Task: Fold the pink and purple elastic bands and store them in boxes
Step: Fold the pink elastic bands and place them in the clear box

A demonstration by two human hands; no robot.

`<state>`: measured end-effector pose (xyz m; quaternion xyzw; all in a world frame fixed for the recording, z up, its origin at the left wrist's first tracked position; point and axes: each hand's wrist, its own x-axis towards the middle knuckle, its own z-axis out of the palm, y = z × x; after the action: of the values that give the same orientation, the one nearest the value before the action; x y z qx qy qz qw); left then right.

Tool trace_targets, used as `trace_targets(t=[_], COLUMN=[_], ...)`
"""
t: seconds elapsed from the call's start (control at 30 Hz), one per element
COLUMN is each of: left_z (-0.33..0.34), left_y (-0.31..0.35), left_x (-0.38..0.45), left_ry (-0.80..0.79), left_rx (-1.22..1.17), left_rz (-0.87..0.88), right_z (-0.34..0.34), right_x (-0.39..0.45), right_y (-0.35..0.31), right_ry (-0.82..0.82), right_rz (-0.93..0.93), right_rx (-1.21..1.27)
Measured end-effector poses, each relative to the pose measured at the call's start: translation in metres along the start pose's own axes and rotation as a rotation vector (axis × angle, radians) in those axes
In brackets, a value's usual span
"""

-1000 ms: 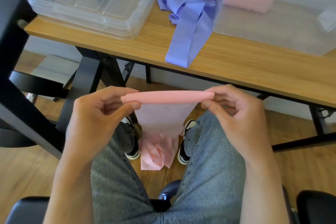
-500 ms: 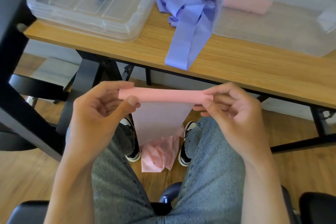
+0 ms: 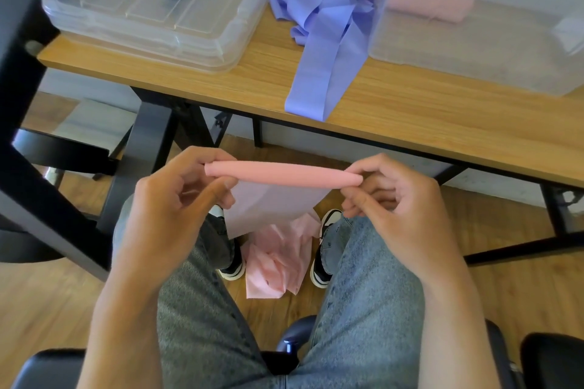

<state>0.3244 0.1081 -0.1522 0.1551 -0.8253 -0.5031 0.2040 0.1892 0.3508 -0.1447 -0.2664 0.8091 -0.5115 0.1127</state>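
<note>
Pink band, seemingly rolled, pinched between left hand and right hand.

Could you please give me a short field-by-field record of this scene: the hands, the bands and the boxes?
left hand: grips the left end of the pink band's rolled part
right hand: pinches its right end
pink band: rolled part level between the hands, loose tail piled on the floor
purple band: unfolded on the table, between the boxes
left box: lidded
right box: holds something pink
</note>
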Motion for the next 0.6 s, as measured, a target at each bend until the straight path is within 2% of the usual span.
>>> trace_targets(t=[0.17, 0.27, 0.43, 0.6], left_z=[0.0042, 0.0033, 0.0018, -0.0037], left_y=[0.0068, 0.0066, 0.0065, 0.0021], left_x=[-0.0012, -0.0002, -0.0006, -0.0020], left_ry=[0.035, 0.092, 0.062, 0.000], left_rx=[-0.226, -0.267, -0.259, -0.112], left_rz=[-0.023, -0.029, -0.034, 0.004], right_z=[0.0004, -0.0008, 0.0001, -0.0030], right_x=[-0.0014, -0.0016, -0.0011, -0.0005], right_y=[-0.0049, -0.0089, -0.0061, -0.0019], right_ry=[0.033, 0.014, 0.052, 0.032], right_rz=[0.031, 0.040, 0.025, 0.056], right_rx=[0.242, 0.330, 0.272, 0.159])
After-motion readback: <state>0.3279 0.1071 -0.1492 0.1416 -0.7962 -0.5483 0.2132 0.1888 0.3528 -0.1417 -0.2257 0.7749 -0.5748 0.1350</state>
